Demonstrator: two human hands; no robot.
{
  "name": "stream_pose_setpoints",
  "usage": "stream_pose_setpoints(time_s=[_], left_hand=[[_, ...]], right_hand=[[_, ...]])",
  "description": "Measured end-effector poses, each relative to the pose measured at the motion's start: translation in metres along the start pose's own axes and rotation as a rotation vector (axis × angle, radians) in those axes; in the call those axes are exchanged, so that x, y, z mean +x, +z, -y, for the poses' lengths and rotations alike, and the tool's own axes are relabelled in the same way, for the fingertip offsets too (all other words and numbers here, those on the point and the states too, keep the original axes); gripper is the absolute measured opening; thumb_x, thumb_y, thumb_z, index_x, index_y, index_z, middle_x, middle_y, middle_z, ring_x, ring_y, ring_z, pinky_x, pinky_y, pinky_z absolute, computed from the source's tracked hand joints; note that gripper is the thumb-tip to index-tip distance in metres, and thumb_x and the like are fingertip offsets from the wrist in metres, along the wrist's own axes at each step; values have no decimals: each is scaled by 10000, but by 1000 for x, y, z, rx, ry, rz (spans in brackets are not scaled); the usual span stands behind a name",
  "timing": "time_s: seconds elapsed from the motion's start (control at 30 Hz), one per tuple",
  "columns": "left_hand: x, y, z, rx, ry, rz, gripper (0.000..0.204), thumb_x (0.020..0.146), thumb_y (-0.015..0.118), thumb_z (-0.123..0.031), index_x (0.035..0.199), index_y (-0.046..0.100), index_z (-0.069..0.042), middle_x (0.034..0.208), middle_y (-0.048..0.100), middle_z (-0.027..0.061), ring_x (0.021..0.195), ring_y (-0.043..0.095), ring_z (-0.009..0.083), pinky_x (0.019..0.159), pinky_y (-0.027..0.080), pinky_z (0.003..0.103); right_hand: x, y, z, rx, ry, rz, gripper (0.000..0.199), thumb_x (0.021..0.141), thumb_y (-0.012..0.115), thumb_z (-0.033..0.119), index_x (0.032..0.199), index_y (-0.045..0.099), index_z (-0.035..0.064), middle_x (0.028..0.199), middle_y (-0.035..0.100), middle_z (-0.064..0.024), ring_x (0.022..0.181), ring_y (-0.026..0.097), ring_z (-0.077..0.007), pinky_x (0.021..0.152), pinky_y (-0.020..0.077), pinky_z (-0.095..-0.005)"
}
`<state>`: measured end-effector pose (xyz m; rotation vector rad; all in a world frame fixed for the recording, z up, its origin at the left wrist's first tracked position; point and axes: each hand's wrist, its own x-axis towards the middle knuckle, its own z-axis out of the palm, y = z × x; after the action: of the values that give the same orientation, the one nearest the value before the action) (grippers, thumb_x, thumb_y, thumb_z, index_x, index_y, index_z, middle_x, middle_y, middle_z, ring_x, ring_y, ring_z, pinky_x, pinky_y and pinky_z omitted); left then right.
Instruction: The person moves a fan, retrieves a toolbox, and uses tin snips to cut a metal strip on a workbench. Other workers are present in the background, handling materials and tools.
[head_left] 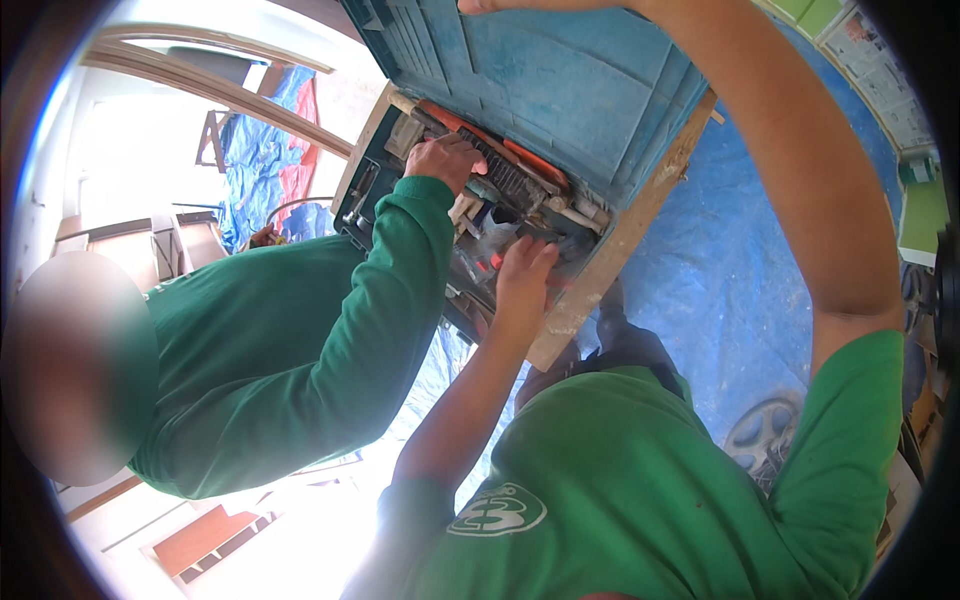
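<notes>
A dark tool box (362, 238) full of tools lies ahead of me, its blue lid (600, 85) raised. My left hand (524, 268) hangs over the near part of the box, fingers loosely apart, close to a small red item (497, 261) and a clear plastic bag (497, 238). Nothing shows in its grasp. High across the lid stretches my right arm. At the picture's top edge my right hand (482, 5) grips the lid's far rim, most of its fingers cut off from view. A co-worker's hand (445, 160) reaches among the tools on the left.
The co-worker in a green sweatshirt (290, 350) leans in from the left. A wooden board (640, 240) runs along the box's right side. Blue sheeting (720, 290) covers the floor, with a wheel-like metal object (762, 430) on the right. Wooden framing (220, 90) stands at the left.
</notes>
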<state>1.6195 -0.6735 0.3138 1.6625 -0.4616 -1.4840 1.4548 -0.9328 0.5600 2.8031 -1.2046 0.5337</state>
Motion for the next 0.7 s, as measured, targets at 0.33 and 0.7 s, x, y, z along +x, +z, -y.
stream_pose_setpoints(time_s=[0.33, 0.7], left_hand=[[-7, -78, -33, 551, 369, -205, 423, 1019, 614, -398, 1208, 646, -21, 944, 720, 79, 735, 635, 147, 666, 504, 315], [34, -58, -31, 771, 754, -491, 638, 932, 733, -365, 1383, 521, 33, 1348, 583, 220, 1253, 547, 315, 1081, 392, 421]], right_hand=[[0, -4, 3, -16, 39, 5, 824, 883, 662, 602, 1319, 570, -90, 1321, 621, -259, 1288, 542, -387, 1102, 445, -445], [-2, -6, 9, 10, 13, 23, 802, 876, 675, 597, 1285, 588, -87, 1306, 628, -256, 1267, 553, -393, 1091, 450, -447]])
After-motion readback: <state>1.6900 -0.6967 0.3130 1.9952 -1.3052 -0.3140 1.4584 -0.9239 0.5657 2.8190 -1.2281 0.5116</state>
